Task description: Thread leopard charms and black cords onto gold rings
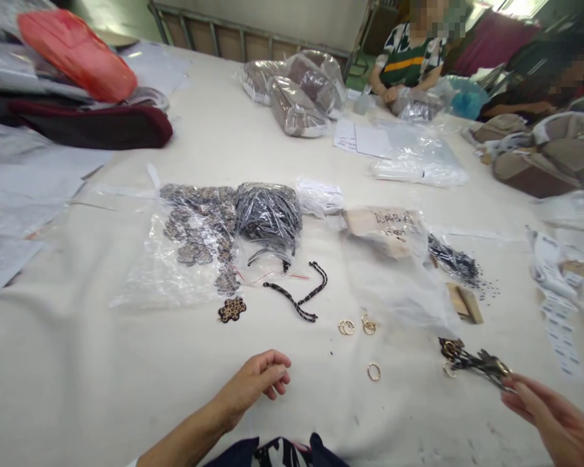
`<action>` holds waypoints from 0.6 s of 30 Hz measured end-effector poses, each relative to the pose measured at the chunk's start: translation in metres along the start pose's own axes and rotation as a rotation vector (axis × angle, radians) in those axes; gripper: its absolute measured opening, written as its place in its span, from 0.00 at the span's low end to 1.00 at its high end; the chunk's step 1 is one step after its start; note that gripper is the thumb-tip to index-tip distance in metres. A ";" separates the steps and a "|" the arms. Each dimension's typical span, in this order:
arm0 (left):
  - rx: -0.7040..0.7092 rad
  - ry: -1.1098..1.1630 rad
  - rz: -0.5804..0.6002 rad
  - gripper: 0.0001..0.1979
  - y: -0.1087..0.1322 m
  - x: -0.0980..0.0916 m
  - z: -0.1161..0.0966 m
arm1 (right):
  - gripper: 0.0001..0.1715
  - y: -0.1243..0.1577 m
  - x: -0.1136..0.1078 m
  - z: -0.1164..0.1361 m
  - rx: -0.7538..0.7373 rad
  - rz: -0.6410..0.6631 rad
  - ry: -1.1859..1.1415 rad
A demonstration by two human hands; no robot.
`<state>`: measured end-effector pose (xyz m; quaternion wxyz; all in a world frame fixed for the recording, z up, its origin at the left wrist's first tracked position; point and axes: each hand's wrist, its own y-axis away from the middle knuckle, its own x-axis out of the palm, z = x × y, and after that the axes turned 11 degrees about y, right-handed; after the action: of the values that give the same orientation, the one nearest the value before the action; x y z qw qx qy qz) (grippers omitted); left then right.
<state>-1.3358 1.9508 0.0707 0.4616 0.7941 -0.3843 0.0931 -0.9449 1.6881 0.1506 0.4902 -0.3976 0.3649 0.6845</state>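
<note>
My right hand (pixel 552 415) pinches one end of a bunch of dark cord charms (pixel 484 364) at the right. A leopard-print piece and gold rings show at the bunch's far end, low over the table. My left hand (pixel 255 381) hovers near the front edge, fingers loosely bent and apart, holding nothing. Ahead of it lie a leopard-print flower-shaped patch (pixel 232 309) and black beaded-looking cords (pixel 296 301). Loose gold rings (pixel 374 371) are scattered between my hands, with several more just beyond.
Clear bags hold leopard patches (pixel 189 224), black cords (pixel 267 211) and tan card pieces (pixel 384 227). Small black fasteners (pixel 457 263) spill at right beside a label strip (pixel 559 331). Wrapped brown bags (pixel 299 97) stand farther back. A co-worker (pixel 409 61) sits across; dark-red bags (pixel 92 123) lie left.
</note>
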 end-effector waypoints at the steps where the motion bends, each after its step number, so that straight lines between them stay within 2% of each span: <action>1: -0.003 0.003 -0.017 0.18 -0.001 0.000 0.002 | 0.20 -0.012 0.005 0.000 -0.019 0.012 0.102; 3: -0.013 0.002 -0.047 0.18 -0.003 0.000 0.005 | 0.18 -0.028 0.022 0.004 -0.076 0.048 0.199; 5: -0.018 0.001 -0.073 0.18 -0.002 -0.001 0.007 | 0.19 -0.027 0.046 0.010 -0.157 0.052 0.220; 7: -0.016 0.005 -0.111 0.18 0.000 -0.003 0.008 | 0.20 -0.010 0.073 0.017 -0.248 0.093 0.193; 11: -0.029 0.006 -0.186 0.19 0.003 -0.006 0.012 | 0.17 0.047 0.121 0.031 -0.483 0.376 0.070; 13: -0.029 -0.024 -0.189 0.18 0.002 -0.005 0.013 | 0.14 0.067 0.135 0.036 -0.504 0.423 0.042; 15: 0.005 -0.095 -0.172 0.17 0.001 0.000 0.011 | 0.13 0.078 0.140 0.042 -0.474 0.415 0.027; 18: 0.166 -0.292 -0.137 0.12 0.000 0.014 0.006 | 0.13 0.088 0.141 0.054 -0.392 0.429 -0.009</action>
<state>-1.3278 1.9388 0.0745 0.3390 0.8588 -0.3834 -0.0234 -1.0685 1.7674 0.0559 0.2498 -0.3954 0.2992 0.8317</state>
